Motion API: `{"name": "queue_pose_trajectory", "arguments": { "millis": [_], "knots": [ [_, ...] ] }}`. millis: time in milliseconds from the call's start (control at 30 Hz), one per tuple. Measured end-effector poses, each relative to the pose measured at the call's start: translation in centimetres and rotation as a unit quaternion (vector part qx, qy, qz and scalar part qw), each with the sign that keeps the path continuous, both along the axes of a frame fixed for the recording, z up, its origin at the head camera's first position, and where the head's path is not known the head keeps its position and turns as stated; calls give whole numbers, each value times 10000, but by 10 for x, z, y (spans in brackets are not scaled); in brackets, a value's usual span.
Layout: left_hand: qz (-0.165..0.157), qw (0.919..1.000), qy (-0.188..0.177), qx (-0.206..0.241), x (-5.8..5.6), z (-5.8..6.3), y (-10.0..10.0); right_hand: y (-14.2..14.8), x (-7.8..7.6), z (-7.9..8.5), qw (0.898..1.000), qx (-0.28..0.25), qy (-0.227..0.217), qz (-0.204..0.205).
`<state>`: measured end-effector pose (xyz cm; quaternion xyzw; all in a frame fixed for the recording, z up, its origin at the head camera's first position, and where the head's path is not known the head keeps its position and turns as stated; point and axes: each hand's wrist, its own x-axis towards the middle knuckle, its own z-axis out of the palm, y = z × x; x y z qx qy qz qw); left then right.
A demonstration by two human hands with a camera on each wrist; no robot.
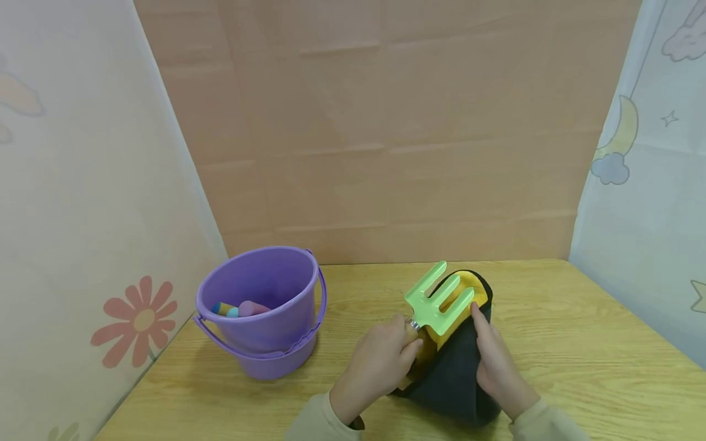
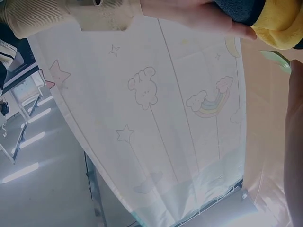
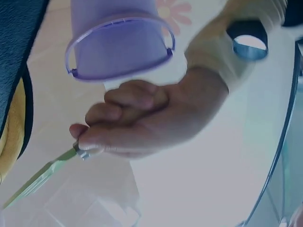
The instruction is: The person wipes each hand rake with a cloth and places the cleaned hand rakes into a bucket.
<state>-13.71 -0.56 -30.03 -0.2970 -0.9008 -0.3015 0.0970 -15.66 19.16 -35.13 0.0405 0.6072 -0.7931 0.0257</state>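
Observation:
My left hand (image 1: 377,354) grips the wooden handle of a small green hand fork (image 1: 438,303). Its three tines point up and away, over the mouth of a dark fabric bag (image 1: 455,383) with a yellow lining. My right hand (image 1: 499,367) holds the bag by its right side, thumb near the rim. In the right wrist view, the left hand (image 3: 137,116) has its fingers curled round the fork's handle, and the tines of the fork (image 3: 40,177) slant toward the bag (image 3: 19,61). At the top of the left wrist view, the right hand (image 2: 199,16) holds the bag (image 2: 279,23).
A purple bucket (image 1: 278,334) stands left of my hands, its handle hanging down in front. Inside lie several coloured pieces, among them a pink one (image 1: 252,308). The wooden table (image 1: 579,343) is bordered by a tan backdrop (image 1: 386,135) and printed side sheets (image 1: 110,184).

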Motion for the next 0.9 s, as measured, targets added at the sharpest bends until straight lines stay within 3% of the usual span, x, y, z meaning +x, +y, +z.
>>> {"name": "queue_pose_trajectory", "arguments": {
  "millis": [100,167,267,433,667,733,867,900],
  "knots": [
    [49,10000,-4,-30,0,0,0,1,-3,-2,9925,-1152,277,289],
    [28,10000,-61,-39,-1,-1,0,0,-4,-3,9779,-1987,447,482],
    [-51,9995,-318,73,-3,-1,2,-2,-4,-4,9594,-2656,567,758],
    [-240,9966,-746,256,-6,-2,3,-10,-6,-2,9565,-2743,374,924],
    [-324,9914,-1182,470,-8,-6,5,-15,-5,1,9367,-3271,357,1196],
    [-344,9911,-1186,496,-9,-7,6,-16,-4,2,9284,-3413,370,1420],
    [-309,9920,-1129,470,-10,-8,6,-16,-2,4,8995,-3823,226,2101],
    [-282,9923,-1113,459,-10,-8,6,-17,-2,4,9008,-3784,178,2122]
  ]
}}
